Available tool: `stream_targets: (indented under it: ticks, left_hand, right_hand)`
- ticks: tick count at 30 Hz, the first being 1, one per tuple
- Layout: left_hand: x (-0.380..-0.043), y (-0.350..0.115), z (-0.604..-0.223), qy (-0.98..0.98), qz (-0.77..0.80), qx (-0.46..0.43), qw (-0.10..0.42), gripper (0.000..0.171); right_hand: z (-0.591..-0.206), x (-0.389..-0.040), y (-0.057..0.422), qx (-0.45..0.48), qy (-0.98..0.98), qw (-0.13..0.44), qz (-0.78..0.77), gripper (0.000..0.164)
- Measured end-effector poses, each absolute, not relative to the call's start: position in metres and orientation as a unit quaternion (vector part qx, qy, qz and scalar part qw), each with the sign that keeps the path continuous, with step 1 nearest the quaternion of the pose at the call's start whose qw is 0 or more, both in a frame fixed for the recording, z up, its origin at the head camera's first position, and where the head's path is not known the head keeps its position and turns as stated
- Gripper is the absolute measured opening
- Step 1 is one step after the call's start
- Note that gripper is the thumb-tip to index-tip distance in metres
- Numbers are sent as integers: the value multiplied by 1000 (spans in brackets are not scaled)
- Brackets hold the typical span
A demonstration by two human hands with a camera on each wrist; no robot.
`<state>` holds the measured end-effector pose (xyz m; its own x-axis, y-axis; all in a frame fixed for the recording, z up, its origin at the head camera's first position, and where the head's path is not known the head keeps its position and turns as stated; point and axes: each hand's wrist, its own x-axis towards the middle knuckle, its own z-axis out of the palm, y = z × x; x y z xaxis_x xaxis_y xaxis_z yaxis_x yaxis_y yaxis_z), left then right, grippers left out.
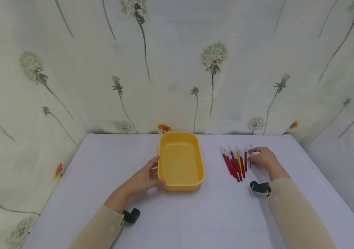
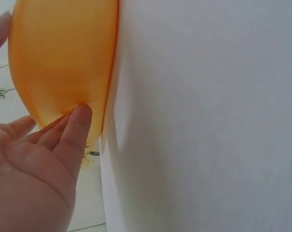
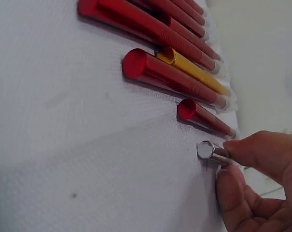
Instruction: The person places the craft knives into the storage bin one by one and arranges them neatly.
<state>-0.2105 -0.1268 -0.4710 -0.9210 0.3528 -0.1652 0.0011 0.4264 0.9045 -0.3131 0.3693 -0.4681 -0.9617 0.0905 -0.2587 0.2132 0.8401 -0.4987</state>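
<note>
Right grip (image 1: 263,158) pinching rod (image 3: 205,150), left grip (image 1: 144,177) splayed against tray (image 1: 180,164), white tabletop (image 1: 220,214) (dandelion backdrop (image 1: 170,58))

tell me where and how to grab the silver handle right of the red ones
I'd pinch the silver handle across its middle, coming from the right: its shaft is slim and round, and it is rightmost in the row, with the nearest red handle on its left.

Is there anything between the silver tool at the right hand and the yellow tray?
Yes: red tools and a yellow tool lie on the table between them, and the yellow tray has a raised wall around it. Nothing visible separates the right hand from the silver tool.
</note>
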Motion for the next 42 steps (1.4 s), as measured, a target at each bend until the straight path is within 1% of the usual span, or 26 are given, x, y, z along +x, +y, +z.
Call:
stream_targets:
  ticks: [7,13,17,24,30,37,42]
  left_hand:
    - [-211,-124,-470,820,535,113,170,104]
    - [-211,-123,-468,811,546,118,173,104]
    - [-213,-124,-470,806,553,123,173,104]
    - [-214,-124,-470,814,541,120,175,105]
    - [-213,-122,-469,820,535,115,171,105]
    - [-209,-120,-468,821,535,107,169,106]
    - [-207,-121,-468,816,540,111,173,107]
  right_hand:
    - [-475,-304,379,75,938,80,-328,55]
    - [-479,-296,385,112,903,111,-400,58]
    - [-477,-290,385,125,889,118,-425,59]
    - [-464,-279,377,140,861,119,-475,58]
    - [-446,-266,362,130,848,116,-501,57]
    - [-428,-255,342,95,840,99,-525,59]
    - [-416,-250,327,70,839,90,-532,58]
